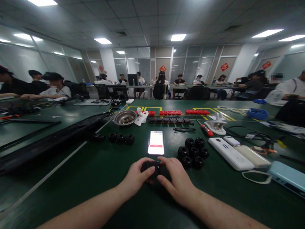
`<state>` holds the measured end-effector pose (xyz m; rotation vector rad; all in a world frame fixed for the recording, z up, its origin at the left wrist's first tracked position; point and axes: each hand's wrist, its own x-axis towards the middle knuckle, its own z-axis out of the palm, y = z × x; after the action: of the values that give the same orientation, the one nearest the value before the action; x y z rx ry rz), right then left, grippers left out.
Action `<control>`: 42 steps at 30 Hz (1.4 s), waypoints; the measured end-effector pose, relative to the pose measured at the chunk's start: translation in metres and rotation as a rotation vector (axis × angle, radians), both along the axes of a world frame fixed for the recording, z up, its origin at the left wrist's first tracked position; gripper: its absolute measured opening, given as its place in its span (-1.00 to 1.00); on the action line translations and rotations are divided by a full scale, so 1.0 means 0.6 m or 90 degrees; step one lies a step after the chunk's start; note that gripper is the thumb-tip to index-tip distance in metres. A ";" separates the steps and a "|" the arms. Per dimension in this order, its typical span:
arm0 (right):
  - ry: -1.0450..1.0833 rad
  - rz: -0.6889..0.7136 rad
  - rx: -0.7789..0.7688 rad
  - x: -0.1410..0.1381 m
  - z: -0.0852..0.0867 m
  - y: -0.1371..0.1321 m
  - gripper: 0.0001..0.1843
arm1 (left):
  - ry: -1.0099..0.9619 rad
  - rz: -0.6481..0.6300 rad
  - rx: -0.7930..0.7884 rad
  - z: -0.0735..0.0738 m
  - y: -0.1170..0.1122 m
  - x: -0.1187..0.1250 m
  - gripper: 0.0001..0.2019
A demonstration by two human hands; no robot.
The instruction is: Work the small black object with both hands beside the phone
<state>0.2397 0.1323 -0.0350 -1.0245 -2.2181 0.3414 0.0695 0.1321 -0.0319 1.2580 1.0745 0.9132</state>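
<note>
My left hand (135, 178) is closed around a black ribbed round part (152, 166), just above the green table in front of me. My right hand (177, 181) has its thumb and fingers curled about the right end of the same part, with fingertips at its edge. Fingers cover much of the part. Beyond the hands lies a lit phone (156, 144). To the right sits a cluster of several similar black round parts (193, 152), and three more black parts (121, 138) stand in a row at the left.
A metal bowl (126, 118) holding small pieces stands behind, beside a white clamp (142, 117). Red trays (170, 112), a dark strip (171, 121), a red-and-black screwdriver (206, 129) and white power banks (230, 154) lie around. A long black piece (59, 140) spans the left. People sit farther back.
</note>
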 end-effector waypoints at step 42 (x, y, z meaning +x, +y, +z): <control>-0.021 0.041 0.010 0.008 0.011 0.010 -0.63 | 0.451 -0.153 0.237 0.004 -0.008 -0.007 -0.44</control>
<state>0.2443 0.1383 -0.0285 -0.9576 -2.2835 0.3382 0.0656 0.1270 -0.0296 2.0653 1.2815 0.4900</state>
